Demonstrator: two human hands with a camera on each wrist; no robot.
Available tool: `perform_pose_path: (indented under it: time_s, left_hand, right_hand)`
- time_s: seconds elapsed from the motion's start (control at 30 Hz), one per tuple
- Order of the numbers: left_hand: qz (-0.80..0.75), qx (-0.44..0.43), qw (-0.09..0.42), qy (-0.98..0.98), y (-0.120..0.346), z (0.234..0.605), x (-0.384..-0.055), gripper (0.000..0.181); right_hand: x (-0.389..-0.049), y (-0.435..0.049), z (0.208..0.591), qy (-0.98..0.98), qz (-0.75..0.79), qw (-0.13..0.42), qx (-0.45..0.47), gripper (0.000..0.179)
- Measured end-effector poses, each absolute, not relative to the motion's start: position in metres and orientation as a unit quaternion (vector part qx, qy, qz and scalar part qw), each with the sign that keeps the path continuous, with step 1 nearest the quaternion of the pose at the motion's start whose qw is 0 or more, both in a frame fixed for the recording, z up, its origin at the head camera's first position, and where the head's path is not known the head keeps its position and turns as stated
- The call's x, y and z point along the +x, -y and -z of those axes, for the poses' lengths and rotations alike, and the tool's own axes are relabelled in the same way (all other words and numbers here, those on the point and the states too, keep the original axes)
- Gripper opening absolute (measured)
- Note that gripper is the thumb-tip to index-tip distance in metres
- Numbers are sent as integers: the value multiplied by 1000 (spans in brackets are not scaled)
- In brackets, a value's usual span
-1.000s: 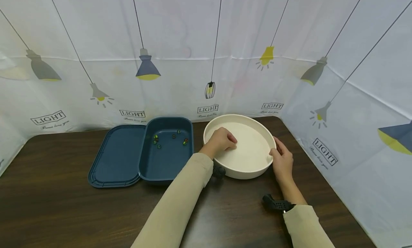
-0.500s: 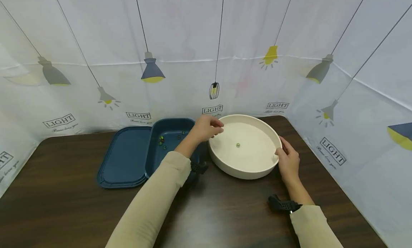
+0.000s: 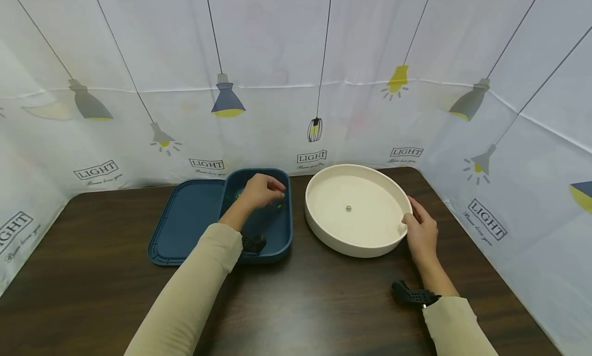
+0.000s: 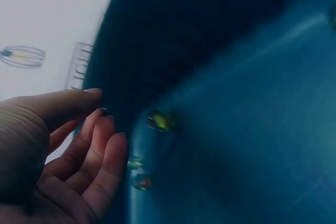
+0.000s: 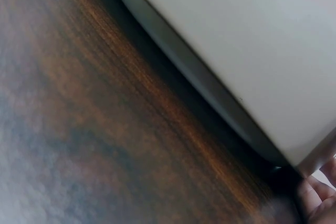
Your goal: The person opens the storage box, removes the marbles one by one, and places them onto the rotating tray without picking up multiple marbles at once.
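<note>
My left hand [image 3: 260,191] is over the deep blue rectangular container [image 3: 273,230]. Its fingers are loosely bent, with nothing seen between thumb and fingertips in the left wrist view. Several glass marbles [image 4: 160,121] with green and reddish swirls lie on the container's floor, a few close to those fingertips; the hand covers some in the head view. On the right, my right hand [image 3: 423,235] grips the side of a round cream-coloured dish [image 3: 358,189], thumb over the rim. A single clear, greenish marble [image 3: 348,208] lies inside near the middle of the dish.
A flat blue lid [image 3: 189,217] lies left of the container, against its side. Everything stands on a dark wood table [image 3: 319,299]. A white curtain [image 3: 277,53] printed with lamps hangs behind and along the right side.
My left hand has moved left from over the dish to over the blue container, leaving a marble in the dish. The right hand keeps its grip. The head view has shifted slightly left.
</note>
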State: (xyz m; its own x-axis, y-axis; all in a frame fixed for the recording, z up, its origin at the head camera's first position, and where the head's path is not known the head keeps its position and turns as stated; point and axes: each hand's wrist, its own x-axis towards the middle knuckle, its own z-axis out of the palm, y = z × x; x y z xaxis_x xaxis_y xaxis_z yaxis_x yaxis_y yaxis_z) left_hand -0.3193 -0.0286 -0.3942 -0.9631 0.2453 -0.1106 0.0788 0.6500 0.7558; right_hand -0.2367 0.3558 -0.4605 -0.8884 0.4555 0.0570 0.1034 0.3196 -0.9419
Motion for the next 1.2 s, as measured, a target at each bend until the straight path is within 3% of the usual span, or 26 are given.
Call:
perform_pose_path:
  time_s: [0.53, 1.2]
  left_hand:
    - [-394, 92, 154, -902, 32, 414, -321, 14]
    - [-351, 102, 131, -921, 27, 414, -325, 13]
  right_hand:
    - [-238, -356, 461, 799, -554, 163, -169, 64]
    - [-237, -356, 462, 798, -555, 160, -175, 63]
